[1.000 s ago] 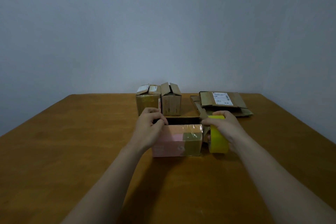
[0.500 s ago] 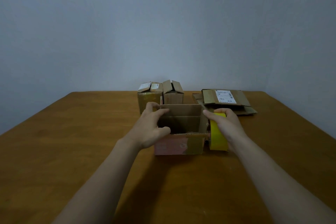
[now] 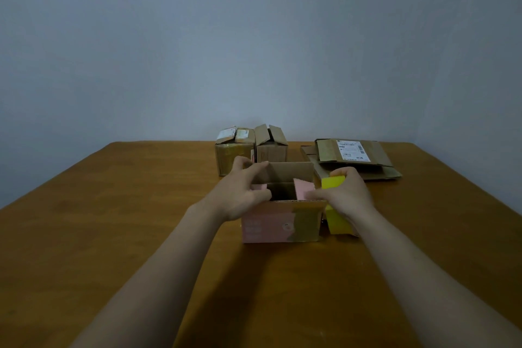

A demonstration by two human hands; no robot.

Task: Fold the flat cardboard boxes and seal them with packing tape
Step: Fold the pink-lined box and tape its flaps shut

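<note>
**Pink box** (image 3: 279,220): corrugated card, rectangular, near face printed pink with a brown patch toward the right. Upright at table centre, top open. Far flap plain brown and raised; two short pink side flaps tipped inward over a dark interior. Raw fluted edge along the near rim.

**Left hand** (image 3: 243,195): at the far-left corner of the pink box, fingers curled over the left end of the raised flap, thumb against the left side flap, gripping the card.

**Right hand** (image 3: 344,195): wrapped over the tape roll (image 3: 337,224), thumb stretched left onto the right side flap.

**Tape roll**: yellow, smooth, standing on edge just right of the pink box. Touching or apart: not discernible.

**Labelled brown box** (image 3: 233,159) and **plain brown box** (image 3: 271,150): folded card, side by side close behind the pink box, top flaps loose and part raised. White torn labels on the first.

**Flat cardboard stack** (image 3: 327,151): unfolded brown sheets lying overlapped at far right, white printed label (image 3: 353,150) on the top sheet.

**Table** (image 3: 113,220): matte orange-brown wood, far edge straight against a plain grey-blue wall (image 3: 254,37), far-left corner rounded. Broad wood showing left, right and near of the pink box; tighter on the far side, with the two brown boxes close behind.
</note>
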